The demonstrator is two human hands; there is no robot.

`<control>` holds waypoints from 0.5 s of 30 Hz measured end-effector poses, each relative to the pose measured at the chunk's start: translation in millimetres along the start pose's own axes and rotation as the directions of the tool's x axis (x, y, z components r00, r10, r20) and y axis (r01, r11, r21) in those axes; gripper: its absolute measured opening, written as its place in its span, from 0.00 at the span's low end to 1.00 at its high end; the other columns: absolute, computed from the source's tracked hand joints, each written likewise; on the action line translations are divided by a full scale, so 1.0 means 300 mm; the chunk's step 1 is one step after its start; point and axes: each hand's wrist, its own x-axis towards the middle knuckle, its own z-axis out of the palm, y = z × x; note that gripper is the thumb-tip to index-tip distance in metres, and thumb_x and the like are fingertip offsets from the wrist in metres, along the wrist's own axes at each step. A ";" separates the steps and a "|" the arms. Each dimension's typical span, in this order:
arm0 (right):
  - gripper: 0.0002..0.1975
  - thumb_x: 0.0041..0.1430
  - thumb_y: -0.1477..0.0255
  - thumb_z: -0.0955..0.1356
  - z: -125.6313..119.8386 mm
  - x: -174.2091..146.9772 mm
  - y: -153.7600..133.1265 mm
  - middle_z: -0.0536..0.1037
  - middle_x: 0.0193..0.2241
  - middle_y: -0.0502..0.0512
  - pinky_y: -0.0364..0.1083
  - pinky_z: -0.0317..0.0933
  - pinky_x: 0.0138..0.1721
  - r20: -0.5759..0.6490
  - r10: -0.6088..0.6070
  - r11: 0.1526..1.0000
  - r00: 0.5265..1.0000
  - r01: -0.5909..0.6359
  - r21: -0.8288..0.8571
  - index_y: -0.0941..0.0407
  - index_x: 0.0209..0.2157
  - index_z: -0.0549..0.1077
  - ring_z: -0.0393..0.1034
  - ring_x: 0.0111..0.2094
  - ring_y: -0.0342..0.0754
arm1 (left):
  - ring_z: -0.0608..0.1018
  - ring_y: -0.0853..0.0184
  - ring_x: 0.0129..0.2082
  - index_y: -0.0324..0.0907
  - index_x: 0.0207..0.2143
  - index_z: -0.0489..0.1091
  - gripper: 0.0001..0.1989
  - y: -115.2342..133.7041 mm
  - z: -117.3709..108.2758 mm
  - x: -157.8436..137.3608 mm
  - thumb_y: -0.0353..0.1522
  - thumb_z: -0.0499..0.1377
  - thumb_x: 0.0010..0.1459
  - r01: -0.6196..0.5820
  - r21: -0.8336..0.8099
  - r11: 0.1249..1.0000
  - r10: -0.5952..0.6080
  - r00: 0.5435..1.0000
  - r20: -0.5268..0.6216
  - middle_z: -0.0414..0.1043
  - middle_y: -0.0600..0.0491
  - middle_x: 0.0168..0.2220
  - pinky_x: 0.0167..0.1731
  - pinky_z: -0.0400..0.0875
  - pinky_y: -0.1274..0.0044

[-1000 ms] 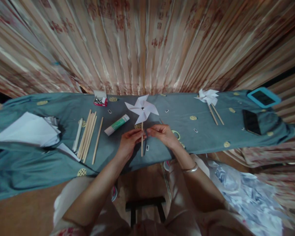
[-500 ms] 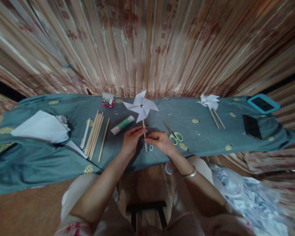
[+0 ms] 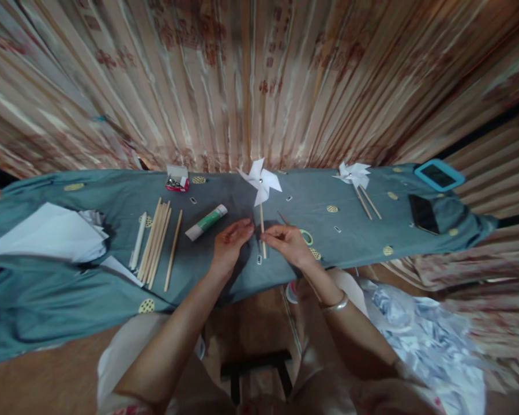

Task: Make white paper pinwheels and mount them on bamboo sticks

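Now left hand (image 3: 232, 241) off wooden stick (image 3: 262, 217), fingers loosely curled, holding nothing; moment ago gripping it. Right hand (image 3: 289, 243) alone pinches stick, so seemingly bears whole white paper pinwheel (image 3: 263, 183), just above frame centre.

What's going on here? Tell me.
A person's right hand pinches a white pinwheel by its stick. The left hand is beside the stick, apparently not gripping it. Loose wooden sticks and a white-and-green tube lie to the left; to the right lie two sticks topped with white blades.
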 end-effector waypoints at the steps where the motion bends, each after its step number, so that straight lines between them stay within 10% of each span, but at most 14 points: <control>1: 0.21 0.39 0.51 0.77 -0.036 0.005 -0.009 0.76 0.20 0.48 0.43 0.57 0.26 -0.034 -0.002 1.000 0.999 0.001 -0.022 0.55 0.22 0.78 0.63 0.22 0.41 | 0.81 0.62 0.42 0.41 0.35 0.81 0.24 -0.002 0.000 0.000 0.41 0.76 0.35 0.001 0.007 1.000 -0.001 1.000 0.007 0.83 0.49 0.37 0.46 0.73 0.72; 6: 0.18 0.51 0.55 0.71 -0.306 0.044 -0.051 0.78 0.22 0.52 0.44 0.55 0.26 -0.219 -0.105 0.906 0.970 0.003 -0.423 0.56 0.28 0.81 0.66 0.23 0.44 | 0.81 0.61 0.42 0.42 0.31 0.81 0.22 -0.019 0.000 0.002 0.39 0.77 0.31 0.004 -0.007 1.000 -0.004 1.000 0.007 0.82 0.50 0.35 0.50 0.73 0.70; 11: 0.12 0.58 0.65 0.70 -0.595 0.117 -0.037 0.84 0.34 0.66 0.48 0.62 0.33 -0.403 -0.147 0.287 0.903 -0.351 -0.891 0.58 0.36 0.83 0.77 0.34 0.55 | 0.81 0.61 0.42 0.41 0.33 0.81 0.19 -0.027 -0.003 -0.001 0.39 0.75 0.36 0.001 0.029 1.000 -0.002 0.999 0.037 0.82 0.49 0.36 0.51 0.72 0.69; 15: 0.15 0.61 0.67 0.68 -0.733 0.182 0.008 0.82 0.44 0.70 0.52 0.68 0.43 -0.505 0.034 0.064 0.862 -0.506 -0.860 0.60 0.43 0.82 0.78 0.45 0.61 | 0.81 0.60 0.42 0.41 0.33 0.81 0.21 -0.034 -0.007 0.002 0.41 0.75 0.36 -0.002 0.067 0.998 -0.001 0.999 0.037 0.82 0.48 0.36 0.53 0.71 0.67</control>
